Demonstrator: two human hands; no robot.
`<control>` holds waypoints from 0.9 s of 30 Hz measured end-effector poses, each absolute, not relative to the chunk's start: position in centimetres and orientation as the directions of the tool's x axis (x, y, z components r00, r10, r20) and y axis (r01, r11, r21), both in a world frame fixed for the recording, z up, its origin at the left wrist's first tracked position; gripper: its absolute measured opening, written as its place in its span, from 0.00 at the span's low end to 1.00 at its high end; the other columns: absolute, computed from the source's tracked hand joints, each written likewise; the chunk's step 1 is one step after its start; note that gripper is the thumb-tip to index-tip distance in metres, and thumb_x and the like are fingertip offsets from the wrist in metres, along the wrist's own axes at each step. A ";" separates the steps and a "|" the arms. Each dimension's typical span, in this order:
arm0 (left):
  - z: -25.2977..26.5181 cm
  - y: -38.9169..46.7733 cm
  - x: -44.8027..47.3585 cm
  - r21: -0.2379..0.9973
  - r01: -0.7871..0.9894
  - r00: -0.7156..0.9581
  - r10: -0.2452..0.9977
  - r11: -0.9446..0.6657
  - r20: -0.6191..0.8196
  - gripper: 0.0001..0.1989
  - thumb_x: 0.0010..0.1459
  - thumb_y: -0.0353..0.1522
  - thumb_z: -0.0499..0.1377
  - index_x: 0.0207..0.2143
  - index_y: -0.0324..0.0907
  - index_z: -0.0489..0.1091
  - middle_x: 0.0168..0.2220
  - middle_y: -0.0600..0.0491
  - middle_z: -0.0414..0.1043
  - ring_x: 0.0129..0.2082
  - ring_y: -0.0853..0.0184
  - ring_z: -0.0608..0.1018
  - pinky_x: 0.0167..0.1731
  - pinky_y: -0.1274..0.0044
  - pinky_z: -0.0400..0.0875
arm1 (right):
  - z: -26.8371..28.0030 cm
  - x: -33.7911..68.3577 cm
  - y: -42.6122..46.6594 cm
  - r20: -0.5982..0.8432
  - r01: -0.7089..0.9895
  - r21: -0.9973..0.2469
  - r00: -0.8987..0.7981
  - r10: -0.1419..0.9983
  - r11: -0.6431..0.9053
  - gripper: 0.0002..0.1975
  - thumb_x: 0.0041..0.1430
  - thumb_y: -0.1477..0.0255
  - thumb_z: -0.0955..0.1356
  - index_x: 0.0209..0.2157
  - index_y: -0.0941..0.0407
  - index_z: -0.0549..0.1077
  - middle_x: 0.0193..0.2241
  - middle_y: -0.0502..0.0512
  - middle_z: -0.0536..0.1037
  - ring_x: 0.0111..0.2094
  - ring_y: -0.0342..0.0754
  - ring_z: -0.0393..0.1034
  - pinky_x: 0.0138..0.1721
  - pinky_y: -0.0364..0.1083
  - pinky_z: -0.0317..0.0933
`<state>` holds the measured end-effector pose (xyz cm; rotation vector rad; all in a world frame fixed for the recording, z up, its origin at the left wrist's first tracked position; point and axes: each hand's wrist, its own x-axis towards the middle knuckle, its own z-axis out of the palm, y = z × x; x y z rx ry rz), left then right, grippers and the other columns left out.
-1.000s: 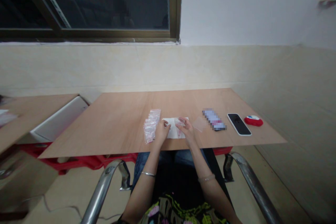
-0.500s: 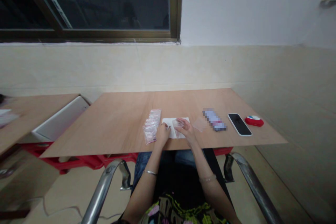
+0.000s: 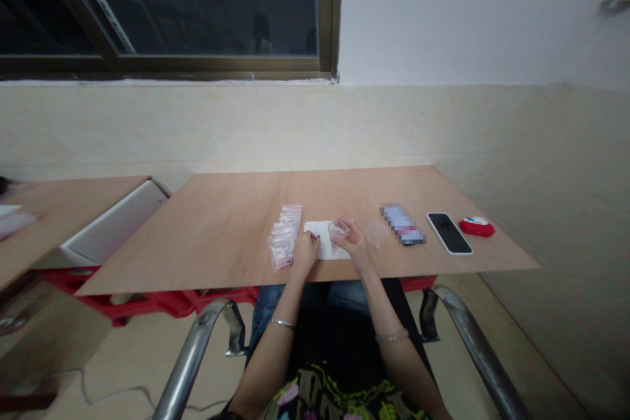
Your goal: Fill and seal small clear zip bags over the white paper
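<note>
A white sheet of paper point(image 3: 323, 251) lies near the front edge of the table, under both hands. My left hand point(image 3: 306, 249) rests on its left side, fingers pinched together; a tiny dark thing shows at the fingertips, too small to name. My right hand point(image 3: 355, 244) grips a small clear plastic bag point(image 3: 337, 231) over the sheet's right half, thumb and fingers around its side. The bag's mouth looks spread apart. Left of my left hand lies an overlapping row of clear plastic bags point(image 3: 285, 236) with small contents I cannot make out.
Right of the sheet lie another clear plastic piece point(image 3: 377, 234), a phone with a blurred screen point(image 3: 402, 225), a white-edged phone point(image 3: 449, 233) and a red and white object point(image 3: 476, 227). Metal chair armrests point(image 3: 197, 354) flank me. A second table point(image 3: 73, 200) stands left.
My right hand has shifted slightly to the right with the plastic bag, which is now tilted differently. My left hand stays nearly in place.
</note>
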<state>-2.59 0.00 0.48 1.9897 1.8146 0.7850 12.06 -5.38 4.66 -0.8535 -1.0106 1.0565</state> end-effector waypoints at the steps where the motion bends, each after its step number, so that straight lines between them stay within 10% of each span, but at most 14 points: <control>1: 0.5 0.0 -2.6 0.595 0.793 0.034 0.985 -0.131 0.171 0.06 0.53 0.30 0.54 0.31 0.36 0.68 0.31 0.48 0.71 0.30 0.66 0.72 0.30 0.77 0.62 | 5.0 12.1 -5.6 0.270 -0.237 -0.921 0.185 0.945 0.310 0.27 0.39 0.67 0.74 0.45 0.53 0.69 0.46 0.56 0.72 0.46 0.52 0.67 0.48 0.53 0.62; 10: 2.1 -0.1 -2.5 0.705 0.696 0.016 0.984 -0.138 0.176 0.05 0.50 0.29 0.56 0.28 0.35 0.69 0.27 0.48 0.73 0.28 0.67 0.73 0.29 0.77 0.64 | 8.6 12.4 -7.7 0.513 0.083 -0.858 0.217 0.831 0.508 0.25 0.43 0.68 0.73 0.46 0.52 0.70 0.48 0.56 0.70 0.51 0.53 0.62 0.51 0.53 0.58; 27: 10.6 -1.9 -2.3 0.921 0.300 0.047 0.968 -0.250 0.247 0.12 0.48 0.36 0.59 0.26 0.35 0.73 0.25 0.51 0.74 0.26 0.69 0.73 0.26 0.80 0.65 | 5.1 12.8 -5.6 0.206 -0.100 -0.967 0.225 0.952 0.233 0.25 0.41 0.65 0.73 0.44 0.55 0.69 0.42 0.58 0.74 0.41 0.50 0.70 0.39 0.48 0.65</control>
